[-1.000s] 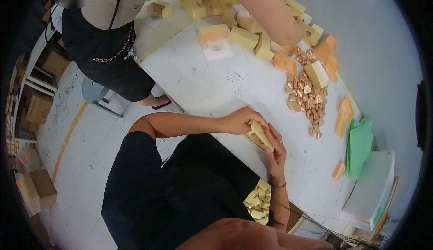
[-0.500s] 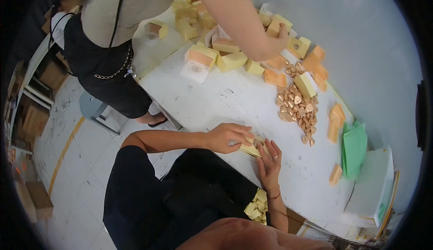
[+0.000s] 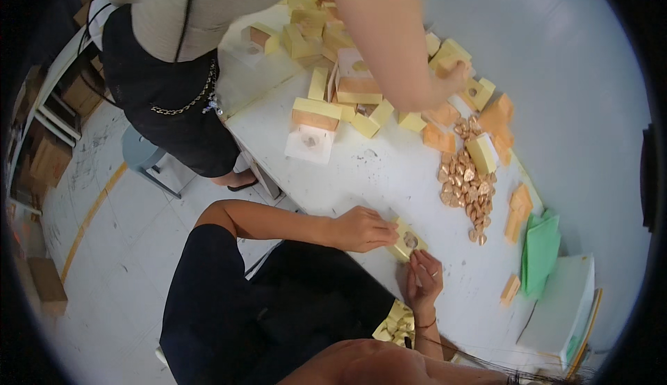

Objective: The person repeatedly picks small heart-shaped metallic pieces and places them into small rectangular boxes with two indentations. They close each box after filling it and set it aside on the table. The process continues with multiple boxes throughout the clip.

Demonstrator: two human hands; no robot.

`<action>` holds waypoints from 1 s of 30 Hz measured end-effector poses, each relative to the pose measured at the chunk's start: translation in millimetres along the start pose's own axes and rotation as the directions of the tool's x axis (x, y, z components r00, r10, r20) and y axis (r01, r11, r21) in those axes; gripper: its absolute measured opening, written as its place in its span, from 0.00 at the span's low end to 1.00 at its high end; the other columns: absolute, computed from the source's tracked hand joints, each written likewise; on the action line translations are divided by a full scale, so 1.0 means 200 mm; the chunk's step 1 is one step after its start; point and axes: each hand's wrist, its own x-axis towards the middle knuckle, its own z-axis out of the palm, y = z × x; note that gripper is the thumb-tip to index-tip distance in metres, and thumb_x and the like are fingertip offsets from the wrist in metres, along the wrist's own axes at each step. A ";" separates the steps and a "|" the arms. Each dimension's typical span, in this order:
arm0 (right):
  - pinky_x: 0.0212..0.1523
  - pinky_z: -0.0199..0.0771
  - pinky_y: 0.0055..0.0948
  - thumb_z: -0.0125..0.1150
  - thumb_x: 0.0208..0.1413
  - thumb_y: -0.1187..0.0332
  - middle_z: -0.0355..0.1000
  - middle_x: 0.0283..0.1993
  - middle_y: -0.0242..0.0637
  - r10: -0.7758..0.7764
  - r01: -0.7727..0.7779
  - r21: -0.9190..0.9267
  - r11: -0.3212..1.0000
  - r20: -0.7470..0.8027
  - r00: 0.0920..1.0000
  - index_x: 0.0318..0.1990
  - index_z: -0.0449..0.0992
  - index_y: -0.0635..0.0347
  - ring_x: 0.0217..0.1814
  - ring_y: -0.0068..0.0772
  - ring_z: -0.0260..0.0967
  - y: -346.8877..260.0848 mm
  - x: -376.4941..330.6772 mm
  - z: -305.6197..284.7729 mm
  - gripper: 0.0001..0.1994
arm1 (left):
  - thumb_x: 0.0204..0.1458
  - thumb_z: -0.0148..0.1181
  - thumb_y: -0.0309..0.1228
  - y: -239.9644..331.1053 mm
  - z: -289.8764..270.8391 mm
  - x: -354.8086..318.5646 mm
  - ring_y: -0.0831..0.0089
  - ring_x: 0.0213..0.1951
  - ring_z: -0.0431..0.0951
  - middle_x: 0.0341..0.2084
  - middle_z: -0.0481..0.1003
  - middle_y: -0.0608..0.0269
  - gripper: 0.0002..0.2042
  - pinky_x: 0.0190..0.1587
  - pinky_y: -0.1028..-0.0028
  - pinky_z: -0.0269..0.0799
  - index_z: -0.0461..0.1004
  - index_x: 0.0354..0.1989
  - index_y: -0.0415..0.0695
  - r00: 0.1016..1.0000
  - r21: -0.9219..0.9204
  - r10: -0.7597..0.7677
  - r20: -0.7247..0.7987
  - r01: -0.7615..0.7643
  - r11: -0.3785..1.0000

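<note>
The box [image 3: 405,240] under the left hand [image 3: 361,228] and right hand [image 3: 422,282] looks like matt pale-yellow card. The bench [image 3: 389,176] is smooth, white and faintly scuffed. The small pieces in the heap [image 3: 464,189] shine like coppery foil. The green sheets [image 3: 540,254] look like matt paper. The floor [image 3: 104,260] is dull, stained concrete.

A small flat box [image 3: 405,238] lies at the near edge of the table [image 3: 389,169], with the left hand [image 3: 361,228] touching it from the left and the right hand [image 3: 422,282] just before it. To its right, farther back, sits a heap of small foil-wrapped pieces [image 3: 464,189]. Behind these, stacked boxes [image 3: 333,100] crowd the far side, where another person's hand [image 3: 453,79] reaches among them. A stack of sheets [image 3: 540,254] lies at the far right. More small boxes [image 3: 394,321] rest in the person's lap.
</note>
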 end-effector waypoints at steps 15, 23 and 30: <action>0.47 0.76 0.36 0.66 0.46 0.82 0.78 0.49 0.39 0.055 -0.070 0.171 0.983 0.093 0.994 0.42 0.82 0.62 0.46 0.42 0.74 0.06 0.01 -0.03 0.13 | 0.42 0.72 0.25 -0.02 -0.04 0.15 0.62 0.49 0.75 0.45 0.74 0.63 0.12 0.47 0.67 0.76 0.81 0.37 0.47 0.971 -0.222 -0.132 0.199 0.176 0.959; 0.50 0.75 0.37 0.65 0.46 0.83 0.78 0.48 0.39 0.015 -0.016 0.175 0.984 0.004 1.000 0.41 0.80 0.62 0.48 0.42 0.73 0.11 -0.04 0.02 0.13 | 0.48 0.68 0.22 -0.10 -0.01 0.15 0.59 0.58 0.70 0.54 0.72 0.65 0.15 0.57 0.64 0.71 0.84 0.45 0.52 0.907 -0.415 -0.137 0.397 0.311 0.855; 0.54 0.74 0.40 0.66 0.42 0.81 0.77 0.48 0.35 -0.030 0.026 0.110 0.994 0.035 0.999 0.42 0.81 0.60 0.51 0.41 0.72 0.10 -0.03 0.00 0.16 | 0.51 0.66 0.24 -0.07 -0.03 0.13 0.53 0.61 0.70 0.56 0.74 0.68 0.15 0.59 0.60 0.72 0.84 0.46 0.55 0.933 -0.187 -0.057 0.356 0.131 0.974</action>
